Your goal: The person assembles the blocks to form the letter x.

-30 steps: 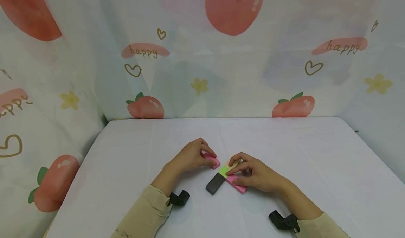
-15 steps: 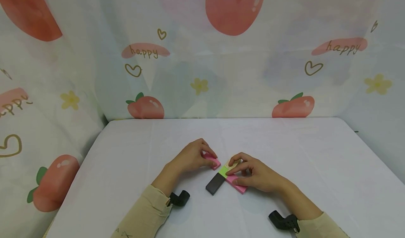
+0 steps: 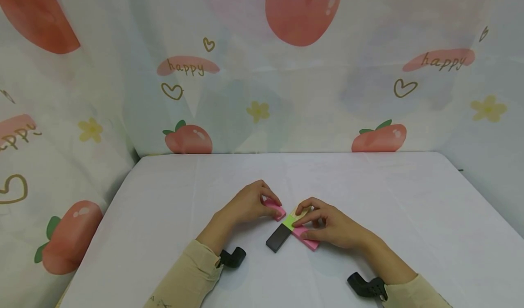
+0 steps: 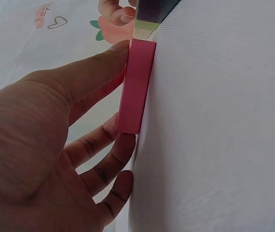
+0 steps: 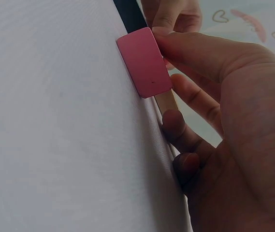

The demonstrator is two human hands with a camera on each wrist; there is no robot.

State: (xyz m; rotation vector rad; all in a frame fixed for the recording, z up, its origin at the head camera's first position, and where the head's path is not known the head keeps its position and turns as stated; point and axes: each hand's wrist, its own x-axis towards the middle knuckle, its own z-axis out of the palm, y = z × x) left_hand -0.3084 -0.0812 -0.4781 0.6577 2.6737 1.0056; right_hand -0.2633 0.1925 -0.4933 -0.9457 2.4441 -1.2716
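Observation:
My left hand (image 3: 247,202) holds a pink block (image 4: 138,87) between its thumb and fingers, just left of a cross-like group of flat blocks. In that group, a black block (image 3: 278,238) lies toward me and a green block (image 3: 289,221) sits at the middle. A pale yellow block (image 5: 166,104) extends to the far side, partly covered by fingers. Another pink block (image 5: 146,63) reaches out to the near right. Over the group, my right hand (image 3: 337,225) has its thumb on this pink block, with its fingertips at the green and yellow blocks.
A white cloth covers the table (image 3: 368,185). Behind it hangs a printed curtain (image 3: 303,85) with fruit, hearts and flowers. Each wrist carries a black camera mount, one at the left (image 3: 232,257) and one at the right (image 3: 366,285).
The left hand and its pink block have shifted very slightly right and toward me, closer to the group. The right hand and the other blocks look unmoved.

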